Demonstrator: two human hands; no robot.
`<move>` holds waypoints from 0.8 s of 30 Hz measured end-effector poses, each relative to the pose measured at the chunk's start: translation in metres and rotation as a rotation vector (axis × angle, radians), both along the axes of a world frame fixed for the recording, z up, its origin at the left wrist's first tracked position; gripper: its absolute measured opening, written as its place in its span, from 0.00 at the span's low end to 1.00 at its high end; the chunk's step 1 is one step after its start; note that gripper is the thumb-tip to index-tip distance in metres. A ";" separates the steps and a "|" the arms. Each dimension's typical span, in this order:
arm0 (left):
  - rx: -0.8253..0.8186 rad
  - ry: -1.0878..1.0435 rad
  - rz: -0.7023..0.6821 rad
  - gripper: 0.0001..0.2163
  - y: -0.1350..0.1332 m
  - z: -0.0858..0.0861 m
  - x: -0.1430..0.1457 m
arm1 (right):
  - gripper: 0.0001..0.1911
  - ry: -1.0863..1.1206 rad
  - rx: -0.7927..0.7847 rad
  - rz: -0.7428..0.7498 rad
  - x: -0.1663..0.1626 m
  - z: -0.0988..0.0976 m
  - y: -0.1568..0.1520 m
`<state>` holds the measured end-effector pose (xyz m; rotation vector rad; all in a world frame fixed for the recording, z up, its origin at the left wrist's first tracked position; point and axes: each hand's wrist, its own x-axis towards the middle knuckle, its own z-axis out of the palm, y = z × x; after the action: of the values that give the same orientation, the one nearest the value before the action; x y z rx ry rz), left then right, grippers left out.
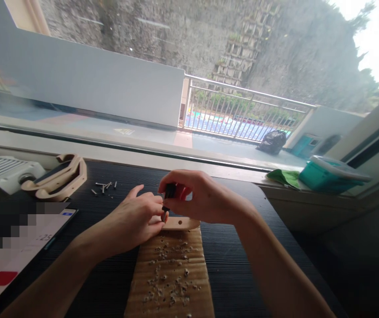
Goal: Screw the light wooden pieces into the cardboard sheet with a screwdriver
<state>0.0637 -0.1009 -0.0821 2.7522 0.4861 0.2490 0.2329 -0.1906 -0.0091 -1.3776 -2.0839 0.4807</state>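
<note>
My right hand (202,194) grips a screwdriver (170,191) with a black and red handle, held upright with its dark shaft pointing down. At the tip is a light wooden piece (189,224) with a rounded end and a hole, lying across the far end of a cardboard block (172,274). My left hand (143,214) is closed on the left part of this wooden piece, its fingertips close around the screwdriver's shaft. Those fingers hide the tip and whatever it touches. Many punctures mark the top of the cardboard.
Several metal screws (103,187) lie loose on the black table (242,251). Curved wooden frames (71,179) rest beside a white ridged device (6,172) at left. A tablet (43,247) is nearer me. A green cloth (284,177) and teal box (331,174) sit by the window.
</note>
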 end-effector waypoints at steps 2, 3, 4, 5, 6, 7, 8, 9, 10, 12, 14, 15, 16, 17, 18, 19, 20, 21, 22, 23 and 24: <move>-0.017 -0.003 -0.012 0.08 0.000 0.001 -0.002 | 0.08 -0.144 -0.059 0.020 -0.001 0.013 -0.002; -0.023 -0.004 -0.021 0.08 0.000 0.001 -0.004 | 0.08 -0.231 -0.087 0.026 -0.002 0.020 -0.002; -0.026 -0.003 -0.030 0.07 0.000 0.001 -0.005 | 0.08 -0.316 -0.110 0.028 -0.005 0.027 -0.002; -0.026 -0.002 -0.036 0.06 0.000 0.001 -0.006 | 0.08 -0.400 -0.135 0.033 -0.008 0.033 -0.001; -0.022 -0.002 -0.042 0.06 0.000 0.001 -0.006 | 0.09 -0.481 -0.160 0.040 -0.012 0.038 -0.001; -0.017 -0.003 -0.045 0.06 0.000 0.001 -0.006 | 0.09 -0.558 -0.185 0.047 -0.017 0.041 0.000; -0.013 -0.005 -0.048 0.06 0.001 0.000 -0.007 | 0.09 -0.634 -0.203 0.055 -0.021 0.044 0.001; -0.012 -0.009 -0.052 0.07 0.001 0.000 -0.007 | 0.09 -0.705 -0.211 0.063 -0.025 0.045 0.003; -0.013 -0.014 -0.055 0.07 0.002 -0.001 -0.007 | 0.09 -0.769 -0.204 0.071 -0.029 0.045 0.004; -0.024 -0.026 -0.057 0.08 0.003 -0.002 -0.007 | 0.09 -0.864 -0.162 0.089 -0.035 0.044 0.006; -0.029 -0.040 -0.050 0.07 0.004 -0.003 -0.007 | 0.08 -0.917 -0.120 0.101 -0.038 0.042 0.007; -0.028 -0.046 -0.046 0.07 0.004 -0.003 -0.007 | 0.08 -0.932 -0.103 0.105 -0.040 0.041 0.007; -0.025 -0.051 -0.044 0.07 0.004 -0.003 -0.008 | 0.08 -0.942 -0.089 0.108 -0.041 0.040 0.008; -0.022 -0.057 -0.044 0.07 0.004 -0.003 -0.008 | 0.08 -0.948 -0.076 0.109 -0.041 0.040 0.008; -0.021 -0.063 -0.045 0.07 0.004 -0.003 -0.008 | 0.08 -0.950 -0.068 0.108 -0.042 0.041 0.008; -0.020 -0.067 -0.046 0.08 0.004 -0.002 -0.008 | 0.08 -0.950 -0.066 0.108 -0.043 0.041 0.008; -0.021 -0.071 -0.045 0.08 0.003 -0.002 -0.008 | 0.08 -0.953 -0.076 0.106 -0.044 0.042 0.008; -0.023 -0.074 -0.042 0.08 0.003 -0.001 -0.009 | 0.08 -0.959 -0.092 0.099 -0.044 0.043 0.008; -0.023 -0.076 -0.040 0.09 0.002 -0.001 -0.009 | 0.08 -0.963 -0.106 0.094 -0.044 0.045 0.008; -0.022 -0.077 -0.039 0.09 0.002 -0.001 -0.008 | 0.09 -0.967 -0.115 0.094 -0.045 0.046 0.008; -0.022 -0.079 -0.040 0.09 0.001 -0.001 -0.008 | 0.09 -0.970 -0.118 0.096 -0.045 0.046 0.008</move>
<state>0.0554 -0.0997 -0.0828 2.7160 0.4107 0.3388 0.1880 -0.1827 0.0372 -1.8051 -2.9125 -0.0821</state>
